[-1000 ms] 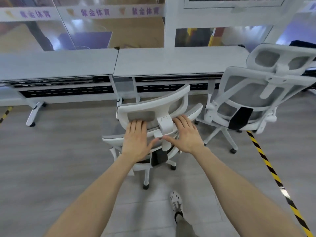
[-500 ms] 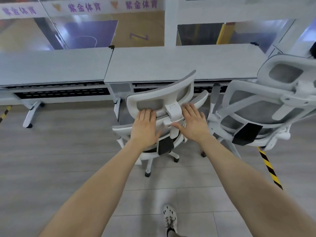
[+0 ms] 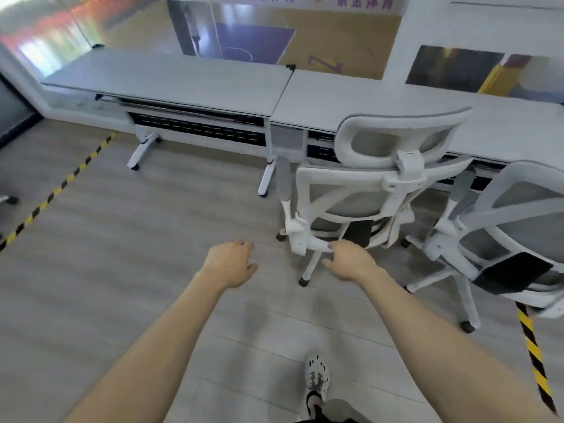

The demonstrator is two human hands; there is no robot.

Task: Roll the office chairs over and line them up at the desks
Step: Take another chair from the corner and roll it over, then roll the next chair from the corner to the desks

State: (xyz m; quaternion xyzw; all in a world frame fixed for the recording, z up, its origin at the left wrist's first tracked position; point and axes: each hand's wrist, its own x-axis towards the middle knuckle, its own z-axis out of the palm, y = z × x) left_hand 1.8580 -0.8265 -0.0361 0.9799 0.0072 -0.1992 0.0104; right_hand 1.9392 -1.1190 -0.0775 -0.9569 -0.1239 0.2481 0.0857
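Our left hand (image 3: 232, 264) and right hand (image 3: 351, 261) hang loose, grip released. One chair (image 3: 366, 190) and the neighbour chair (image 3: 503, 239) stand at the right table (image 3: 335, 102); the left table (image 3: 171, 77) likely still needs one.

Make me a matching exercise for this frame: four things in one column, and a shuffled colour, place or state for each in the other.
Things:
1. left hand
2. left chair
3. tape
4. shoe

Descriptions:
a. yellow and black stripes on the floor
b. backrest toward the camera, at the right desk
c. white, near the bottom edge
d. over bare floor, holding nothing

Pairs: 1-d, 2-b, 3-a, 4-c
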